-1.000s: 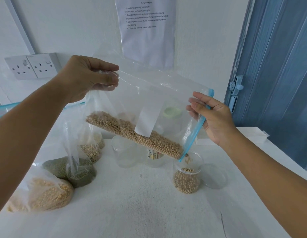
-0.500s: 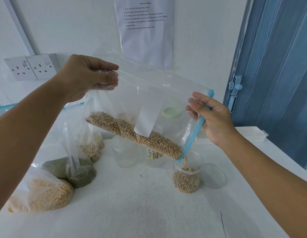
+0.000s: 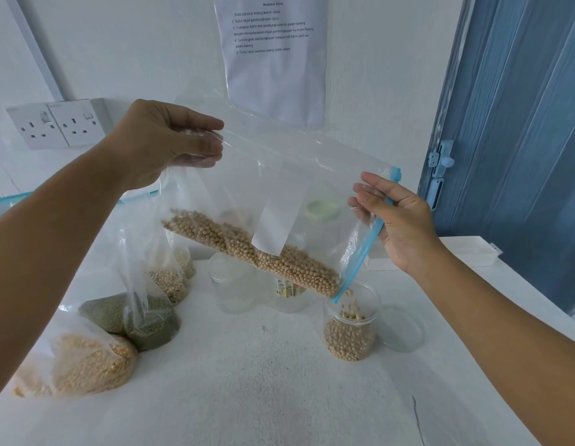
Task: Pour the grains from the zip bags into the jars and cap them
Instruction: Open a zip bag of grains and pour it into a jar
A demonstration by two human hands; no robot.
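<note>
A clear zip bag (image 3: 315, 185) with a blue zip strip hangs tilted over the table, tan soybeans (image 3: 257, 252) heaped along its low edge. My left hand (image 3: 164, 143) pinches the bag's raised bottom corner. My right hand (image 3: 398, 220) holds the zip end beside the mouth. Beans drop from the bag's low corner into an uncapped clear jar (image 3: 350, 323), which is about half full. A clear round lid (image 3: 400, 329) lies on the table just right of that jar.
Two more clear jars (image 3: 231, 284) stand behind the bag, another with a pale green lid (image 3: 321, 209) farther back. At left lie bags of yellow grain (image 3: 87, 365), green grain (image 3: 132, 320) and pale grain (image 3: 169, 281). A wall socket (image 3: 58, 123) is on the wall, and a blue door (image 3: 521, 123) stands at right.
The bean level in the jar has risen a little as beans keep falling. Both hands and the bag have hardly moved.
</note>
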